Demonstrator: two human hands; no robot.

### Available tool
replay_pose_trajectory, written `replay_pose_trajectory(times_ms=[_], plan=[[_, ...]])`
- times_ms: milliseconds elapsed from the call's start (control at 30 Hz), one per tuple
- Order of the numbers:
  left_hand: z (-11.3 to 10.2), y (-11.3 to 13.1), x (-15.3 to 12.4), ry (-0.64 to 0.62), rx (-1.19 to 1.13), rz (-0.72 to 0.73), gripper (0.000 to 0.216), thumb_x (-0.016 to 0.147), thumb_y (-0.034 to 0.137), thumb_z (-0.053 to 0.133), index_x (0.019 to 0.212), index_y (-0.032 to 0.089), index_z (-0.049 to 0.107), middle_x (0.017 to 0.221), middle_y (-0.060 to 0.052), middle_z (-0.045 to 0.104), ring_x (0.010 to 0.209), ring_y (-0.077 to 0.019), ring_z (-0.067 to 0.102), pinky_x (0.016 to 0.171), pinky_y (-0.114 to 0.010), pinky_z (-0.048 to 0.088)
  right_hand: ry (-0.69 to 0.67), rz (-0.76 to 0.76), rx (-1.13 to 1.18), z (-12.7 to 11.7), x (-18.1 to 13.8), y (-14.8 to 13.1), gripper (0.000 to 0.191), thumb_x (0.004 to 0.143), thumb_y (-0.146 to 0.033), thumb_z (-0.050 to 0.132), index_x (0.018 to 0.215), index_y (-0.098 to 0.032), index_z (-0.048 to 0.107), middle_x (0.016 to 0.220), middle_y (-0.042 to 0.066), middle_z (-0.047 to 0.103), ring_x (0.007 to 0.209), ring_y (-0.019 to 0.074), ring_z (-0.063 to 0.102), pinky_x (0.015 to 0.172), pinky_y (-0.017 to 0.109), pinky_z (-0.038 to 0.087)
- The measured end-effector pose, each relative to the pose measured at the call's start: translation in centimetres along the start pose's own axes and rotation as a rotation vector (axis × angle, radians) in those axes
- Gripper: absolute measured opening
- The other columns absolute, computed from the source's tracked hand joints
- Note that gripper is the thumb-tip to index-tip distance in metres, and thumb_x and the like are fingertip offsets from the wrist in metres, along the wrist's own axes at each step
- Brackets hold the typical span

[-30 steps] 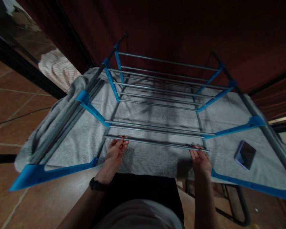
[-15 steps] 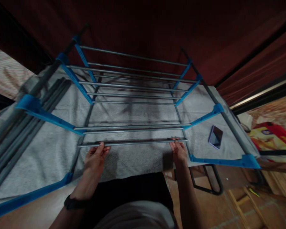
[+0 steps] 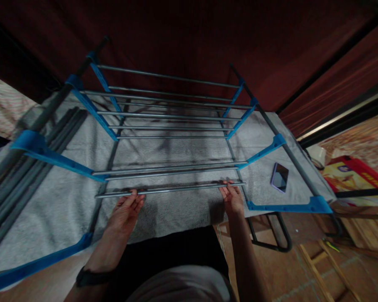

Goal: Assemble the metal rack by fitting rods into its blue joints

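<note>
A thin grey metal rod (image 3: 179, 189) runs crosswise in front of me, gripped near both ends. My left hand (image 3: 126, 209) pinches it toward its left end, and my right hand (image 3: 231, 197) holds it close to the right end. Around it lies a partly built rack of grey tubes with blue plastic brackets (image 3: 261, 152). Several crossbars (image 3: 173, 168) span between the brackets farther back. The bracket nearest me on the left (image 3: 40, 262) and the one on the right (image 3: 290, 206) carry no crossbar between them.
A grey cloth (image 3: 176, 214) covers the table under the rack. Several loose tubes (image 3: 47, 155) lie at the left. A phone (image 3: 279, 177) rests on the cloth at the right. Beyond the table's right edge are a red and yellow box (image 3: 354, 174) and a wooden frame (image 3: 321, 258).
Both hands keep hold of the rod, which stays in nearly the same place over the cloth. The whole view has shifted slightly, with the rack appearing a little farther left.
</note>
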State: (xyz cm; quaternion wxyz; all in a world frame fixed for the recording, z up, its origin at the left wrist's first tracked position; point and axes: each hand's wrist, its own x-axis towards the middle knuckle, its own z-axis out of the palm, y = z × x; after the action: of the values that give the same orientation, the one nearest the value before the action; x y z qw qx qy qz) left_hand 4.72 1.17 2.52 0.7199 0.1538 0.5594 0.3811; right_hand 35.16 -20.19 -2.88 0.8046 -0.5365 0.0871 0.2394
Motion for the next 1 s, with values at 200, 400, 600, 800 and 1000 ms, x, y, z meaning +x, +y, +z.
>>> replay_pose_trajectory(times_ms=[200,400,600,800,1000], plan=[[0.8,-0.7,-0.8,-0.06,0.018,-0.059,0.023,0.082,-0.001,0.08,0.071,0.019,0.073,0.08,-0.001,0.081,0.071,-0.0134,0.078,0.069,-0.021,0.062,-0.04,-0.022,-0.015,0.9,-1.2,0.8,0.036,0.071,-0.034,0.091,0.097,-0.027,0.067,0.093,-0.004,0.078,0.091,0.0158,0.076,0.098,0.038,0.061],[1.9,-1.6,-1.6,-0.054,-0.001,-0.078,0.028,0.087,-0.005,0.068,0.073,0.019,0.075,0.083,-0.002,0.083,0.073,-0.0142,0.079,0.075,-0.025,0.064,-0.052,0.017,0.023,2.0,-2.5,1.7,0.034,0.071,-0.031,0.09,0.098,-0.027,0.07,0.092,-0.003,0.078,0.092,0.0162,0.075,0.098,0.038,0.06],[3.1,-3.4,-2.9,-0.142,0.04,-0.119,0.02,0.079,-0.003,0.08,0.077,0.016,0.077,0.08,-0.002,0.081,0.075,-0.0168,0.08,0.072,-0.025,0.064,-0.11,0.064,0.033,3.6,-4.1,3.1,0.034,0.07,-0.032,0.091,0.098,-0.028,0.073,0.093,-0.002,0.079,0.096,0.0179,0.075,0.099,0.039,0.06],[4.0,-5.2,-3.7,-0.24,0.044,-0.12,0.023,0.067,0.005,0.095,0.078,0.017,0.078,0.078,-0.001,0.08,0.078,-0.0195,0.081,0.075,-0.027,0.064,-0.144,0.124,0.042,4.7,-5.4,3.9,0.034,0.07,-0.032,0.092,0.097,-0.028,0.073,0.095,-0.002,0.081,0.093,0.0163,0.076,0.093,0.036,0.062],[4.9,-6.5,-3.9,-0.287,0.065,-0.13,0.024,0.068,0.008,0.096,0.082,0.016,0.078,0.079,-0.003,0.08,0.08,-0.0208,0.081,0.076,-0.029,0.063,-0.154,0.13,0.03,5.4,-6.0,4.3,0.034,0.07,-0.035,0.093,0.096,-0.029,0.072,0.095,-0.003,0.081,0.092,0.0155,0.076,0.089,0.034,0.063]])
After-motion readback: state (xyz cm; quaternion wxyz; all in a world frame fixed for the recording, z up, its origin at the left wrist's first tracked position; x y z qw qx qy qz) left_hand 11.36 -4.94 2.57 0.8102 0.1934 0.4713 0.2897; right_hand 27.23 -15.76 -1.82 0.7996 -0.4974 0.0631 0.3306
